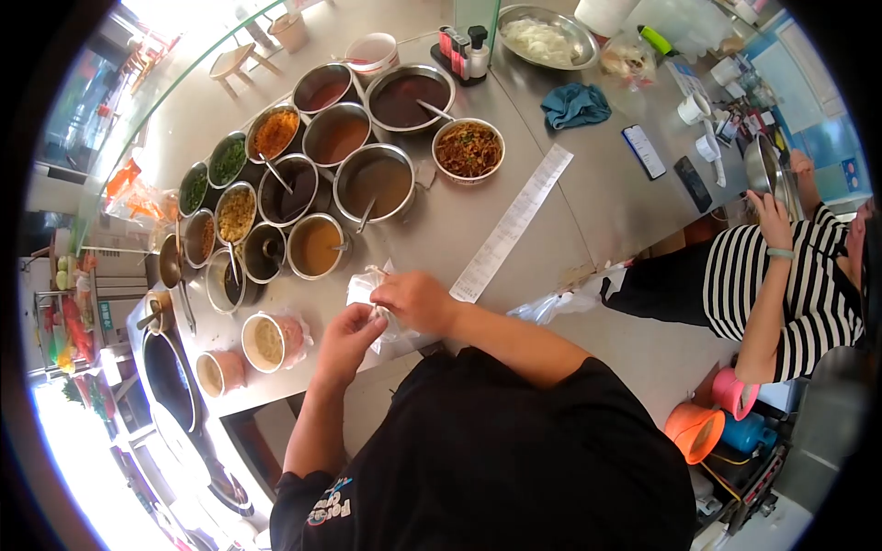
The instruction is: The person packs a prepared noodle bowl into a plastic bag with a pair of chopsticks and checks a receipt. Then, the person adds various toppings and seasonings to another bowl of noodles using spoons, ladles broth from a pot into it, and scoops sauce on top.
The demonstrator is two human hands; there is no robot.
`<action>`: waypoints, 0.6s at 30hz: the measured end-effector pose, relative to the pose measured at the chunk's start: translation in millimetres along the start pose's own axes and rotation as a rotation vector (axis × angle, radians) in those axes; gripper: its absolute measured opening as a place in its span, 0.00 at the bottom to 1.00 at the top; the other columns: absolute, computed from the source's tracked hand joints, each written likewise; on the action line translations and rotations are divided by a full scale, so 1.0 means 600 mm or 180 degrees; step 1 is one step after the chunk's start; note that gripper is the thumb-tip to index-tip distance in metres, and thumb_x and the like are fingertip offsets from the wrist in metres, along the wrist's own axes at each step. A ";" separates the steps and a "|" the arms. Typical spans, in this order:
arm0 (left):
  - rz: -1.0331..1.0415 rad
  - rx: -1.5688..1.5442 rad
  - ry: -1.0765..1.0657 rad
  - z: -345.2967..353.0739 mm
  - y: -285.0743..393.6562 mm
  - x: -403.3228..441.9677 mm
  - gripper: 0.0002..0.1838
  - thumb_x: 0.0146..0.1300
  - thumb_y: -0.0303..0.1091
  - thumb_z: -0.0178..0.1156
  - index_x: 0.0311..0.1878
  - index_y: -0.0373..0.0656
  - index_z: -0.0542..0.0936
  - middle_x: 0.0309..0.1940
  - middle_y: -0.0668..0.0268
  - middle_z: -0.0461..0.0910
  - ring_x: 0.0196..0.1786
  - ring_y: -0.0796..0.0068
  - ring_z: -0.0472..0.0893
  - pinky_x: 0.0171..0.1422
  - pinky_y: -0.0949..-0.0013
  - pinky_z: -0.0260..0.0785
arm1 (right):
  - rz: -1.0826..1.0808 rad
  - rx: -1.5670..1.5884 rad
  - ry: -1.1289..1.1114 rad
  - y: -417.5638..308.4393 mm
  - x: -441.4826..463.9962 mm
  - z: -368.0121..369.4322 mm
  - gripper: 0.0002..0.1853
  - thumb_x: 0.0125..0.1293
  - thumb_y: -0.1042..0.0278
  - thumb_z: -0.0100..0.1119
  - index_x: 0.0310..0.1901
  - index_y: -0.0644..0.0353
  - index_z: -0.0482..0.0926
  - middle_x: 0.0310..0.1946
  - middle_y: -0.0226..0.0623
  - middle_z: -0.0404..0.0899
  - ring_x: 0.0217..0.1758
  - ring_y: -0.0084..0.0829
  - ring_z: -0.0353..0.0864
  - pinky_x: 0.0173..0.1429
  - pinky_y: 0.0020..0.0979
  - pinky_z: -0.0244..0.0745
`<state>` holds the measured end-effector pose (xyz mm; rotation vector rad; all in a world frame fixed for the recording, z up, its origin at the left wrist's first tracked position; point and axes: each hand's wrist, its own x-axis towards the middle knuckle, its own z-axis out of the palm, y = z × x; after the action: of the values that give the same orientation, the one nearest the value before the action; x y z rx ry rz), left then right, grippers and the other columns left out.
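Observation:
A thin white plastic bag (361, 288) is gathered between my hands at the front edge of the metal counter. My left hand (349, 338) pinches it with closed fingers. Just to its right, my right hand (415, 301) also grips the bag, fingers curled. What is inside the bag, if anything, is hidden. To the left of my hands stand a paper tub (268, 342) with pale contents and a smaller paper tub (220, 373). A long printed receipt (514, 225) lies to the right of my right hand.
Several metal pots of sauces and toppings, one a brown sauce pot (377, 182), stand beyond my hands. A bowl of shredded food (469, 150), a blue cloth (576, 106) and a phone (643, 151) lie rightward. A co-worker in a striped shirt (749, 275) stands right.

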<state>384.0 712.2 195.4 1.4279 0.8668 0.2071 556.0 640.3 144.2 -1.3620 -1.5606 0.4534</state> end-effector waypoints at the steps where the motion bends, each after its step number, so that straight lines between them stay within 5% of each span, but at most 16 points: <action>1: -0.0222 -0.0277 0.0098 -0.003 0.005 0.001 0.07 0.65 0.31 0.63 0.40 0.36 0.81 0.31 0.70 0.80 0.35 0.82 0.76 0.43 0.76 0.67 | 0.0068 -0.0028 0.0044 -0.003 0.000 -0.004 0.08 0.59 0.72 0.60 0.41 0.57 0.80 0.33 0.43 0.81 0.38 0.47 0.81 0.41 0.43 0.75; 4: -0.0417 -0.0360 0.0339 -0.003 0.020 0.002 0.08 0.64 0.32 0.63 0.38 0.36 0.81 0.31 0.69 0.80 0.36 0.82 0.76 0.44 0.75 0.68 | 0.0425 -0.0001 0.0531 0.013 -0.037 -0.057 0.09 0.61 0.71 0.59 0.44 0.57 0.80 0.36 0.45 0.81 0.39 0.48 0.81 0.42 0.42 0.76; 7: -0.0330 -0.0779 0.0760 0.006 0.024 0.005 0.10 0.64 0.35 0.65 0.37 0.35 0.81 0.28 0.70 0.79 0.33 0.83 0.75 0.42 0.79 0.64 | 0.2089 -0.0573 0.1685 0.116 -0.106 -0.149 0.11 0.67 0.64 0.56 0.46 0.59 0.78 0.38 0.45 0.83 0.41 0.46 0.83 0.44 0.41 0.77; 10: -0.0300 -0.1185 0.0891 0.011 0.036 0.002 0.10 0.65 0.33 0.64 0.37 0.34 0.82 0.27 0.69 0.80 0.33 0.83 0.75 0.42 0.79 0.64 | 0.3334 -0.1485 0.1810 0.238 -0.169 -0.234 0.21 0.63 0.50 0.59 0.43 0.62 0.79 0.35 0.47 0.83 0.41 0.49 0.82 0.45 0.45 0.76; 14: -0.0115 -0.0012 0.1187 0.017 0.011 0.018 0.10 0.67 0.33 0.61 0.39 0.34 0.83 0.27 0.69 0.81 0.31 0.83 0.75 0.40 0.76 0.66 | 0.4332 -0.1459 0.1482 0.296 -0.142 -0.277 0.23 0.59 0.46 0.61 0.37 0.64 0.80 0.37 0.48 0.83 0.43 0.51 0.82 0.46 0.47 0.75; 18: 0.0299 0.1261 0.1491 0.035 0.022 0.014 0.10 0.68 0.33 0.58 0.40 0.35 0.83 0.27 0.65 0.83 0.30 0.78 0.78 0.38 0.70 0.69 | 0.4206 -0.1417 0.1660 0.335 -0.133 -0.263 0.22 0.58 0.49 0.61 0.35 0.64 0.80 0.36 0.49 0.83 0.41 0.53 0.82 0.45 0.48 0.75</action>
<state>407.8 703.4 202.4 1.8282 1.2739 0.4746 787.9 580.7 24.2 -2.5170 -0.1527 0.4492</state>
